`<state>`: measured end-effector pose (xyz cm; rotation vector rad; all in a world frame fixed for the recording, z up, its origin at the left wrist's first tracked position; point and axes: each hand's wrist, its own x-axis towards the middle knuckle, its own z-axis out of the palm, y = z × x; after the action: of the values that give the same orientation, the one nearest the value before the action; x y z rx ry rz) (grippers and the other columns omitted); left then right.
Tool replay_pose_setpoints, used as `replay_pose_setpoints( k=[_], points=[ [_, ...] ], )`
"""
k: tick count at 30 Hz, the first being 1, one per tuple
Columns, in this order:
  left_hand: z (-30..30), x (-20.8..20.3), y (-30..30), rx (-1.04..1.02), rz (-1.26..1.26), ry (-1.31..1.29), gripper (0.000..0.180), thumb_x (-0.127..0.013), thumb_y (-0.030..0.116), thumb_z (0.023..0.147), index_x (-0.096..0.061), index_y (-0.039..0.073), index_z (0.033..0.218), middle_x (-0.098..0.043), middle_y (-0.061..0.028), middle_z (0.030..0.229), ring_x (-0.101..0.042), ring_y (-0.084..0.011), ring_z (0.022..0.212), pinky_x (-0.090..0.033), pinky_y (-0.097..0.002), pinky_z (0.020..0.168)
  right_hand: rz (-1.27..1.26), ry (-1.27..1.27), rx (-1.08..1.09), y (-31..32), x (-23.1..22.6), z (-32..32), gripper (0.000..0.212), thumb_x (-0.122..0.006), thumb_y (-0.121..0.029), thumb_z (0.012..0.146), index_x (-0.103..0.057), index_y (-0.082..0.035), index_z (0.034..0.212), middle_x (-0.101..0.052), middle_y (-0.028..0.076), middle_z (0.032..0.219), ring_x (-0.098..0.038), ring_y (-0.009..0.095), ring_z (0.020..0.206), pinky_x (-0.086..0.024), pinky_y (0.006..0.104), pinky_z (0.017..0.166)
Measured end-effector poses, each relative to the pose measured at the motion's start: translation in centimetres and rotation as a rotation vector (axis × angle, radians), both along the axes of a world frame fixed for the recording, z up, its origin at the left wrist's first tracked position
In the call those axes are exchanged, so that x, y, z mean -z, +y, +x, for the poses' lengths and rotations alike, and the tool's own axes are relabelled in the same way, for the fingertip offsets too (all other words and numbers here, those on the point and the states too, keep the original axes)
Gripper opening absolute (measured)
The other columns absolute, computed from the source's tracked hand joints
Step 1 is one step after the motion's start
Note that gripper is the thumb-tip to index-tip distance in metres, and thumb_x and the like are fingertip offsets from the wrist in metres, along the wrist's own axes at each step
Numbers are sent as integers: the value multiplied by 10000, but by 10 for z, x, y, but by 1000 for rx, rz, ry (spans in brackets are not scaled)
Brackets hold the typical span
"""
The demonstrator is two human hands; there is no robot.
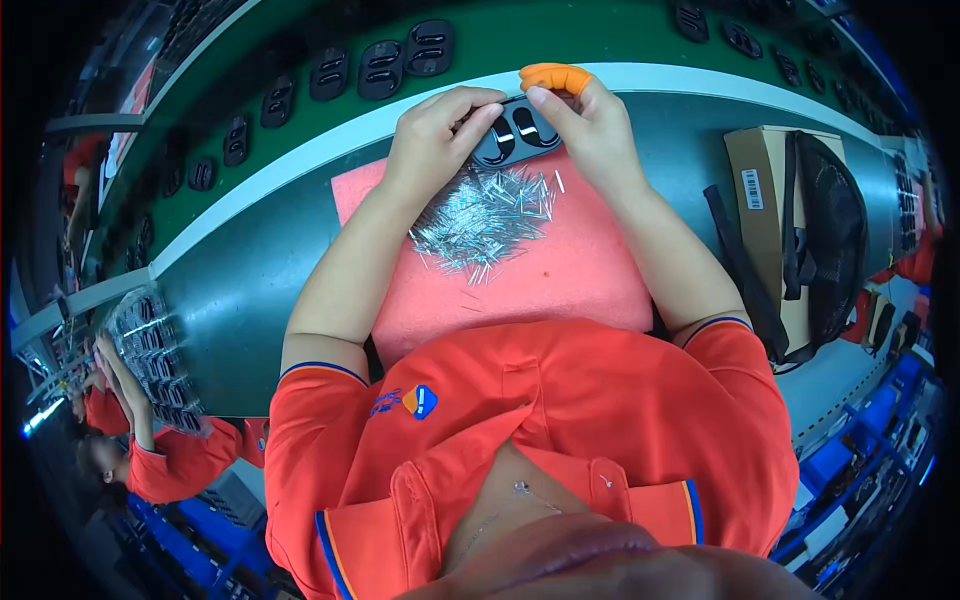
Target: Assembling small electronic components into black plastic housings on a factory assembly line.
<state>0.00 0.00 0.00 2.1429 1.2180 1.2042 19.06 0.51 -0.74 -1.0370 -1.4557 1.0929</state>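
Green worktop [240, 310], pink mat [550, 295], dark case [512, 138]
A box [750, 185] stands right of the mat; on the mat lies a heap of silvery pins [475, 222]. At the mat's far edge, the left hand [430, 132] pinches the case between thumb and fingers, and the right hand [600, 125] closes thumb and forefinger on its rim; an orange cover [555, 77] sheathes that forefinger.

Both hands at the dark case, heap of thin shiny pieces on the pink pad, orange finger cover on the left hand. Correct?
Not quite: the head view shows the orange finger cover on the right hand. The rest holds.
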Motion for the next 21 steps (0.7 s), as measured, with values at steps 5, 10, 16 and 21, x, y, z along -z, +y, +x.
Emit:
replay_pose_setpoints(
  k=[5, 10, 16, 21],
  points=[
    [-2, 0, -3, -8, -4, -9, 143, -697, 133, 836, -700, 67, 963, -690, -51, 842, -623, -153, 657, -492, -270, 594, 32, -107, 43, -6, -3, -5, 247, -639, -167, 914, -638, 11, 1086, -644, 27, 995, -576, 74, 881, -462, 213, 791],
    [0, 0, -1, -1, -13, -15, 138, -700, 123, 832, -698, 58, 954, -688, -55, 836, -621, -149, 647, -492, -266, 586, -102, 12, -30, 0, -2, -1, 250, -645, -165, 911, -642, 8, 1092, -645, 19, 978, -573, 67, 874, -459, 210, 781],
    [4, 0, -1, 0, -153, -10, 135, -680, 82, 854, -693, 36, 980, -692, -55, 870, -653, -119, 765, -510, -233, 682, -47, -18, 9, 0, 11, -6, 268, -644, -168, 903, -647, -6, 1117, -656, 49, 1006, -599, 109, 915, -463, 243, 836],
    [9, 3, -1, -31, -315, -159, 163, -675, 77, 865, -668, 21, 1018, -683, -28, 840, -631, -75, 756, -498, -210, 696, 421, -440, -20, -4, -6, 3, 239, -611, -149, 908, -652, -8, 1096, -653, 107, 1058, -627, 225, 962, -469, 301, 873]
  ],
)
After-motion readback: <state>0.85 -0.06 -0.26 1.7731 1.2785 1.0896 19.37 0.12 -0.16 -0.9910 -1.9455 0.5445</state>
